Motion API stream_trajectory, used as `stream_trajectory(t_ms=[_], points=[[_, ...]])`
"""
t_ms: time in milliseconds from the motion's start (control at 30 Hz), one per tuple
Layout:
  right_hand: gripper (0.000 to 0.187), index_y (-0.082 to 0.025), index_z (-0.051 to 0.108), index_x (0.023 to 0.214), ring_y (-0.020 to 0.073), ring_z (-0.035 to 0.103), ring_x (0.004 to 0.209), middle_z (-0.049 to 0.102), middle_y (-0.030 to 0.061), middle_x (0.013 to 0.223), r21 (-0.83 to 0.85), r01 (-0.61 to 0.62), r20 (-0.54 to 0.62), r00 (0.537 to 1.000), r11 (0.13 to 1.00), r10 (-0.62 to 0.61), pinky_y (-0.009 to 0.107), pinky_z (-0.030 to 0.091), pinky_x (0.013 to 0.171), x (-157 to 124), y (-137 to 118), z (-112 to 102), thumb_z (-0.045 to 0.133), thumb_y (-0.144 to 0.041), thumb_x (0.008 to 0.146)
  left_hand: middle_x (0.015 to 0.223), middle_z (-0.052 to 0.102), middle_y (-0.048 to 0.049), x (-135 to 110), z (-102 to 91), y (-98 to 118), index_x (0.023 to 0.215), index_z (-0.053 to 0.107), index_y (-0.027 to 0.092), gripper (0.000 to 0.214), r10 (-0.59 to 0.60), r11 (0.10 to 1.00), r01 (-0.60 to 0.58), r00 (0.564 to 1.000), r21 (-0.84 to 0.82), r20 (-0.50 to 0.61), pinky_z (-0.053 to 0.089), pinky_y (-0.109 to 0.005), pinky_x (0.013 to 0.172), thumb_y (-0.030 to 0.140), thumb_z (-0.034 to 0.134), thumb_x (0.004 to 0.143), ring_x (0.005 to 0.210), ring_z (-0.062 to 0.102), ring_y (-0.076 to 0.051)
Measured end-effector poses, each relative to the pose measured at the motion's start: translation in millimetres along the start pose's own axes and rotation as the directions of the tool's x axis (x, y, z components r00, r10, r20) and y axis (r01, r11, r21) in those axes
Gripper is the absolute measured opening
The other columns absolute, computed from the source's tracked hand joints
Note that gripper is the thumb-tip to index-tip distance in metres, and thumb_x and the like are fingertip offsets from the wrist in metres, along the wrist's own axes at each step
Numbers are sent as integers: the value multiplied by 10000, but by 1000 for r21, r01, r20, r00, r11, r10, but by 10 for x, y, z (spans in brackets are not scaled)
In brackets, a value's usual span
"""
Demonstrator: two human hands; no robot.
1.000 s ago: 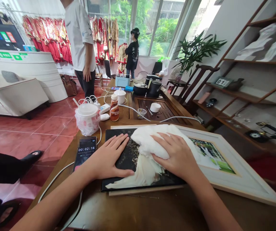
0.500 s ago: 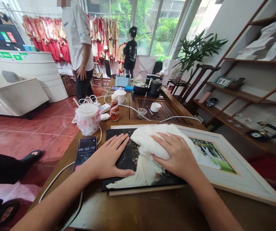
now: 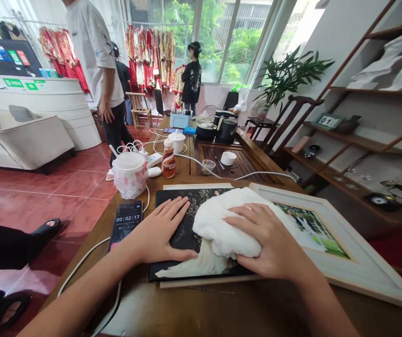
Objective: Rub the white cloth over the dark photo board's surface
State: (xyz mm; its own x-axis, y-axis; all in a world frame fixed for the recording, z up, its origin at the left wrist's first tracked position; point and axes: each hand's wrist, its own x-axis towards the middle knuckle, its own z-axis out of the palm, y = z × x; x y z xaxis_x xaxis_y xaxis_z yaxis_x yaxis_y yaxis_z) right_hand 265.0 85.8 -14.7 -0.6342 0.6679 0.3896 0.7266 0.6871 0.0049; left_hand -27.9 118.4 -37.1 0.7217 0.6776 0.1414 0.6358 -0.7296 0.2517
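One hand [image 3: 158,230] lies beside white padding [image 3: 218,238], other hand [image 3: 269,236] atop it.

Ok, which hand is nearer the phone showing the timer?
Left. The left hand lies close beside the phone; the right hand is farther away, across the white cloth, resting on top of it.

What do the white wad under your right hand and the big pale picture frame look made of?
The white wad looks like soft, thick cloth or cotton wadding, matte, since it bunches and folds under the right hand. The frame looks like moulded wood with a smooth off-white painted finish, though it could be a wood-look composite.
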Motion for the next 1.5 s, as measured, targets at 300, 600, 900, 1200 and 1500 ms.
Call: stream_trajectory(t_ms=[300, 600, 900, 1200, 1500], points=[[579, -230, 565, 1301, 341, 535, 1126, 592, 121, 1297, -70, -53, -41, 998, 996, 50, 513, 382, 955, 9, 54, 107, 677, -355, 746, 1613, 169, -155, -5, 5, -2, 1560, 169, 124, 1053, 10, 1000, -10, 1000, -17, -19, 177, -476, 1209, 804, 473, 816, 1486, 168, -320], [609, -269, 591, 1280, 325, 570, 1114, 612, 89, 1285, 48, -2, -4, 1000, 999, 3, 509, 366, 976, 12, 3, 52, 678, -310, 678, 1610, 189, -152, -4, 9, -10, 1559, 178, 139, 1055, 13, 1000, -14, 999, -25, -30, 184, -478, 1207, 817, 470, 805, 1483, 179, -324], [493, -275, 657, 1162, 304, 579, 1091, 641, 67, 1238, 153, 42, 3, 999, 987, -43, 485, 399, 944, -22, 48, 7, 673, -328, 672, 1606, 208, -151, -9, 15, -16, 1558, 184, 147, 1052, 21, 1000, -21, 999, -19, -41, 182, -476, 1207, 814, 484, 801, 1480, 188, -327], [536, -237, 603, 1244, 324, 556, 1113, 624, 102, 1266, -6, -66, -73, 995, 998, 65, 497, 390, 944, 28, 20, 118, 692, -337, 725, 1613, 180, -143, -4, 1, -7, 1560, 175, 141, 1051, 13, 1000, -14, 1000, -25, -28, 177, -467, 1209, 813, 472, 808, 1486, 172, -317], [546, -271, 623, 1190, 302, 566, 1091, 632, 62, 1247, 151, 39, -8, 999, 988, -38, 496, 358, 966, 8, -31, 35, 701, -305, 652, 1617, 156, -148, 6, 9, -12, 1556, 176, 114, 1069, 13, 1000, -12, 1000, 14, -4, 158, -455, 1214, 823, 456, 807, 1493, 147, -301]])
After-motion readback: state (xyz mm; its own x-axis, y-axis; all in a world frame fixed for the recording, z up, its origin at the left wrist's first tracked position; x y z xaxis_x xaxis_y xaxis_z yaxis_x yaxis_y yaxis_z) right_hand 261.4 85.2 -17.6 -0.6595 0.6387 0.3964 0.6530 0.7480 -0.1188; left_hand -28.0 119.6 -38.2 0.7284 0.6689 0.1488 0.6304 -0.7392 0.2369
